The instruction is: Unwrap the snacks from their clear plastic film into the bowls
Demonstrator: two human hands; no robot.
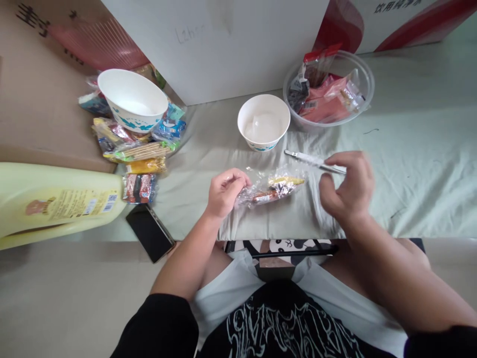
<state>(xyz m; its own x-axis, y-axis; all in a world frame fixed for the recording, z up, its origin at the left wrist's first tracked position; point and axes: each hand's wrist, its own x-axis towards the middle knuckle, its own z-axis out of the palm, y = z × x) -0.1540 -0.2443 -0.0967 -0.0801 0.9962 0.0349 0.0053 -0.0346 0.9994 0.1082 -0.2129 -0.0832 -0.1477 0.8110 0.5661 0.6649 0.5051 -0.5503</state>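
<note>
My left hand [228,191] pinches the left end of a crinkled clear plastic bag [255,186] on the cloth. Inside or on that bag lie a small yellow-and-silver packet [286,183] and a reddish-brown wrapped piece [265,197]. My right hand [348,186] is slightly blurred, thumb and forefinger apart around the right end of a slim silver tool [303,157], which looks like a scalpel. Whether the fingers touch it I cannot tell. Just beyond the bag stands a white paper bowl [264,122] with something clear and whitish at its bottom.
At the right rear, a clear plastic tub [367,102] holds several packets. Left, another paper bowl [132,97] tilts on a heap of wrapped snacks [141,151]. A yellow jug [59,204] lies beside a phone [150,232] overhanging the front edge. Cartons [223,54] line the back.
</note>
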